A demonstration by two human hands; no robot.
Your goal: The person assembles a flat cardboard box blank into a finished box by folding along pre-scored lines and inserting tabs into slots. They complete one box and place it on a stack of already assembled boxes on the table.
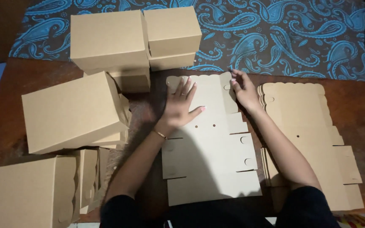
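Two hands rest on one flat die-cut cardboard blank (210, 156) lying unfolded on the brown table (360, 105), directly in front of me. Reading from the left: a row of assembled kraft boxes occupies that side, namely a large box (22, 194) at the near edge, a tilted box (70, 112) leaning on folded pieces above it, and a stack of closed boxes (110, 40) at the far edge, with a smaller stack (172, 31) touching it on the right. I judge these are set aside there to keep the centre free. My left hand (180, 107) lies open, palm down and fingers spread, pressing the upper part of the blank flat; a thin bracelet (161, 134) circles the wrist. My right hand (243, 88) is half curled, fingertips pinching the scalloped top flap at its far right corner, apparently to bend it along the crease while the other hand steadies the sheet. Just beside it on the right sits a pile of identical flat blanks (313, 139), within easy reach. Beyond the table lies a blue paisley cloth (284, 38).
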